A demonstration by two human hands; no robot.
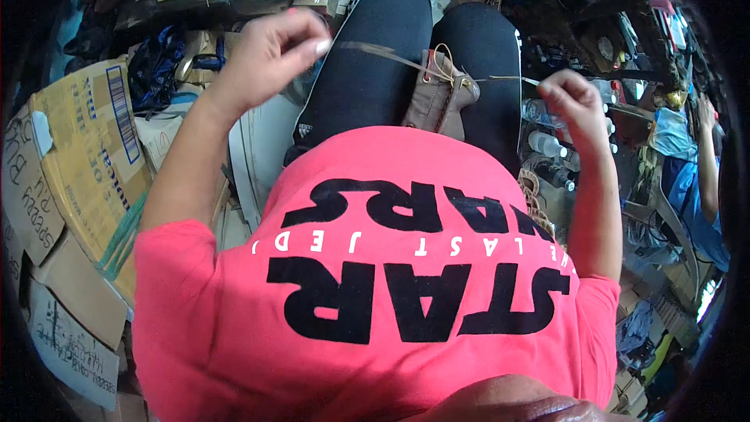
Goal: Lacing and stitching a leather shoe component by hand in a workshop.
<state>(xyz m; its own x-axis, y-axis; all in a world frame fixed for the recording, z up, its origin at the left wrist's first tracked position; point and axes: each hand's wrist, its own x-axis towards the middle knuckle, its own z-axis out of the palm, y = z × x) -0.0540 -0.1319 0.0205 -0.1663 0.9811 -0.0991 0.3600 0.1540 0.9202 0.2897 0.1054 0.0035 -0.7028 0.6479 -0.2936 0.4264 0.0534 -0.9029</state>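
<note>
Fingers of the left hand [283, 55] and right hand [576, 103] look pinched together on opposite ends of a lace [451, 80], stretched taut above the brown shoe [426, 98] between the thighs [387, 27]; pulling evenly should tighten it squarely.

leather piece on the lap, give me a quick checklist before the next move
1. Brown leather piece resting on the thighs: ok.
2. Right hand gripping the lace: ok, its right-side strand runs to the fingertips.
3. Left hand gripping the left-side strand: cannot tell, the strand blurs out near the curled fingers.
4. Lace lying flat at the middle: not ok, it loops up there.
5. Lace securely tied: cannot tell, the crossing is too small to read.
</note>
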